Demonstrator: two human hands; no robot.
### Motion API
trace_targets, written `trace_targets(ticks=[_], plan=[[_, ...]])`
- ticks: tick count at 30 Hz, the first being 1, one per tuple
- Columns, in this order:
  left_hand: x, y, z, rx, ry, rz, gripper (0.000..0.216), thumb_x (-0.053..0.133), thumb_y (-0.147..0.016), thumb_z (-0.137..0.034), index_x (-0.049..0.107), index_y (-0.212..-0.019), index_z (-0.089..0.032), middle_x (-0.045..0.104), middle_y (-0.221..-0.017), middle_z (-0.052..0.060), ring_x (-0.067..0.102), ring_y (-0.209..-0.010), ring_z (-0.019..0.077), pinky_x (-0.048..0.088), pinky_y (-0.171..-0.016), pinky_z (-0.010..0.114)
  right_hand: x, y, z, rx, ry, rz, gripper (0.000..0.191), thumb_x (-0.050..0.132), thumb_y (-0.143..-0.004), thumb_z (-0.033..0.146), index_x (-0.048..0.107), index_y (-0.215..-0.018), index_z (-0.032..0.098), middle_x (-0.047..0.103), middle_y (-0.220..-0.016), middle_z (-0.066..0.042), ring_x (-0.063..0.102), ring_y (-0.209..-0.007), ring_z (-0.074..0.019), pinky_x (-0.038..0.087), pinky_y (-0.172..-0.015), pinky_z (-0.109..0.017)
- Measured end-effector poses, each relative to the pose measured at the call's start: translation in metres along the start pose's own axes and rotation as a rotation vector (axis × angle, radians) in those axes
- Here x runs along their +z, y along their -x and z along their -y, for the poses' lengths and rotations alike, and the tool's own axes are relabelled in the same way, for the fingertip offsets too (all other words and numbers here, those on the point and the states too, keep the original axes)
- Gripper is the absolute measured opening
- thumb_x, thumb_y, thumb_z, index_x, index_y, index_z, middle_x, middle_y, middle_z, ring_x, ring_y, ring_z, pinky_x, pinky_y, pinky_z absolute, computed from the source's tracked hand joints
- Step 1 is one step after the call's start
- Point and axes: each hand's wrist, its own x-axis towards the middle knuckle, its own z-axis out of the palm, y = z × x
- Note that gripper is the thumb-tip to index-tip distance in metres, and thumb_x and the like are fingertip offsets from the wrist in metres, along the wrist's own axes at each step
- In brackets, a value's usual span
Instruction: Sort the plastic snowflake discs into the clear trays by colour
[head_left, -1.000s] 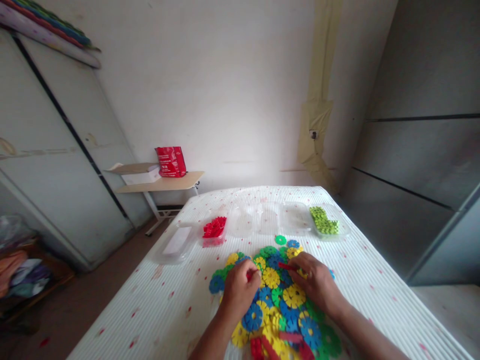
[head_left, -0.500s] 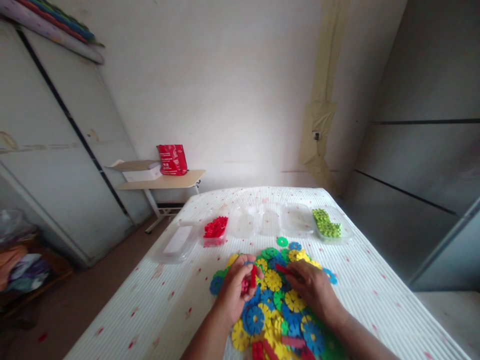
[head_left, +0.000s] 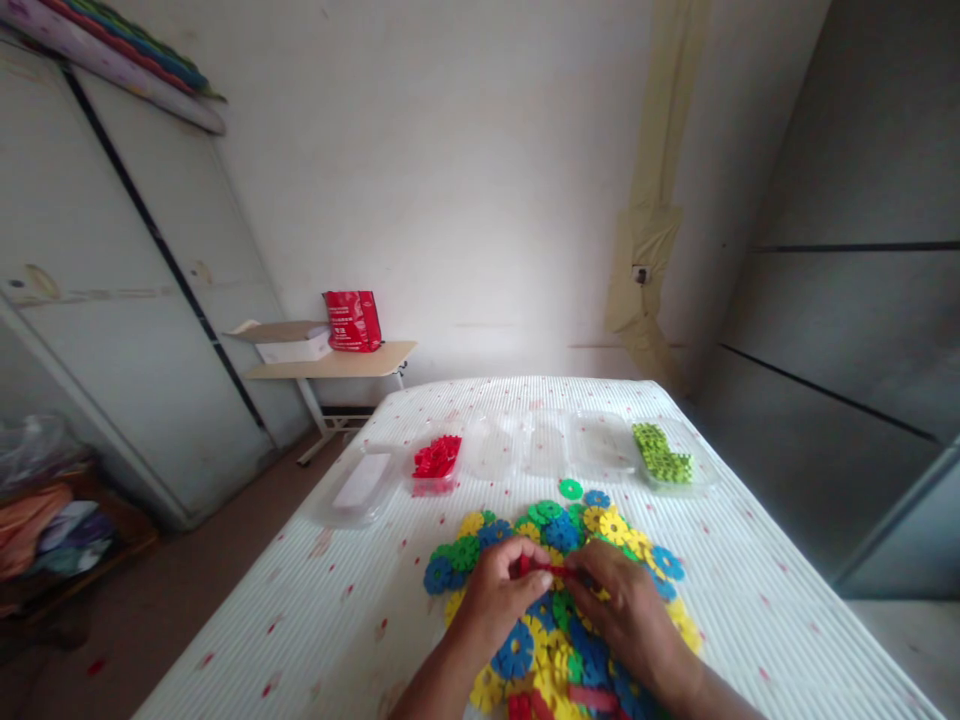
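My left hand (head_left: 504, 585) is closed around red plastic pieces (head_left: 525, 566), with one poking up between the thumb and fingers. From the right, my right hand (head_left: 619, 597) pinches a thin red piece (head_left: 556, 570) whose end meets the left fingertips. Both hands are over a heap of notched plastic discs (head_left: 514, 650) in yellow, blue and green. More red pieces (head_left: 592, 697) lie on the near side of the heap. What else sits inside the left palm is hidden.
Clear plastic tubs line the table's far side: one with red pieces (head_left: 438, 457), one with lime-green pieces (head_left: 663, 455), one holding a white block (head_left: 363, 480). A patterned cloth covers the table (head_left: 300, 610). Behind stands a small desk (head_left: 345, 367) with a red bag (head_left: 354, 321).
My hands have come together, the right moving left with its red piece until it meets the left fingers. The whole view has shifted slightly.
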Motion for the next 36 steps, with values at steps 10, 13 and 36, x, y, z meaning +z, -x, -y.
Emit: trace_targets(ticks=[10, 13, 36], plan=[[-0.052, -0.006, -0.033, -0.042, 0.088, -0.329, 0.028, 0.061, -0.065, -0.043, 0.058, -0.075, -0.017, 0.050, -0.054, -0.006, 0.038, -0.040, 0.0047, 0.029, -0.039, 0.015, -0.002, 0.000, -0.004, -0.041, -0.050, -0.091, 0.015, 0.044, -0.086, 0.022, 0.056, -0.096, 0.021, 0.064, -0.086, -0.005, 0.061, -0.076, -0.0164, 0.050, -0.069, -0.027], [-0.092, -0.028, -0.046, 0.021, 0.026, -0.548, 0.028, 0.062, -0.061, -0.039, 0.059, -0.077, -0.016, 0.052, -0.053, -0.005, 0.040, -0.039, 0.0053, 0.030, -0.038, 0.016, -0.001, -0.001, -0.003, -0.062, -0.049, -0.083, 0.015, 0.042, -0.087, 0.022, 0.056, -0.092, 0.021, 0.064, -0.085, -0.006, 0.062, -0.076, -0.0165, 0.051, -0.068, -0.027], [-0.040, -0.005, -0.026, 0.455, -0.500, -0.191, 0.020, 0.052, -0.070, -0.016, 0.068, -0.079, -0.023, 0.065, -0.094, 0.005, 0.057, -0.093, 0.0213, 0.043, -0.086, 0.034, -0.025, -0.008, -0.029, -0.032, -0.008, -0.066, 0.028, 0.038, -0.075, 0.005, 0.061, -0.078, 0.021, 0.062, -0.095, -0.006, 0.058, -0.091, -0.0172, 0.048, -0.079, -0.031]])
